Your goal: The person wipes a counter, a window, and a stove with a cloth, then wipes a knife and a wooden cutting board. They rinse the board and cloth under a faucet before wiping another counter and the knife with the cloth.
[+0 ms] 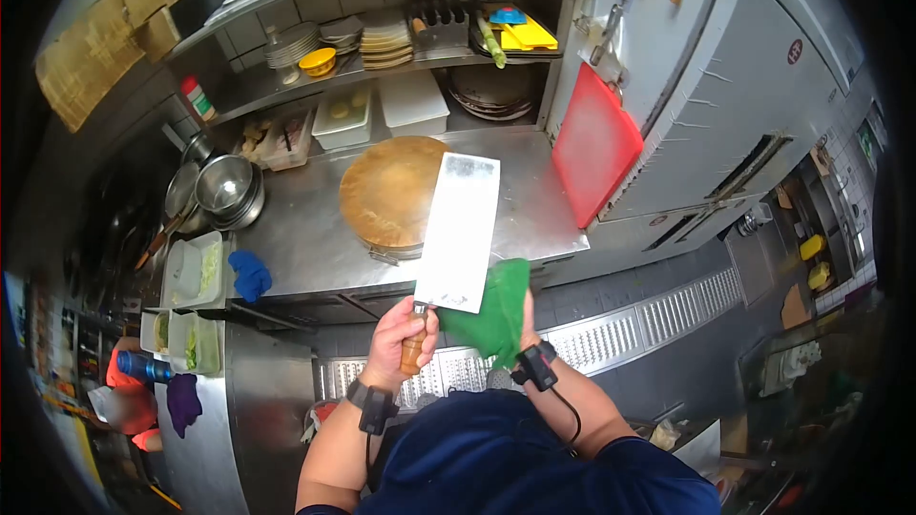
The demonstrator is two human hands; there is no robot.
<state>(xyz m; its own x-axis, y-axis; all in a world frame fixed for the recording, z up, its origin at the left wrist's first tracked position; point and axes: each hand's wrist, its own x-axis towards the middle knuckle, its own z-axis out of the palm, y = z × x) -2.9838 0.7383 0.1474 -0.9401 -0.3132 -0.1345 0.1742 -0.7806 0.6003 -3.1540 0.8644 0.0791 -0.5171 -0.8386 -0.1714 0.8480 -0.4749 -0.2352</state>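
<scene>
My left hand (399, 339) is wrapped round the wooden handle of a cleaver (460, 229). Its broad, shiny blade points up and away from me, overlapping the right side of the round wooden chopping block (386, 189) in this view. A green cloth (496, 313) hangs from my right hand (530, 324), which is mostly hidden behind it. The cloth lies right at the lower right corner of the blade. Both wrists wear dark straps with small devices.
The steel counter (305, 238) bears metal bowls (227, 189), a blue cloth (250, 275) and plastic tubs (196, 269). A red cutting board (597, 145) leans by the fridge (697, 133). Plates stand on the shelf (277, 100). Another person (129, 391) is at lower left.
</scene>
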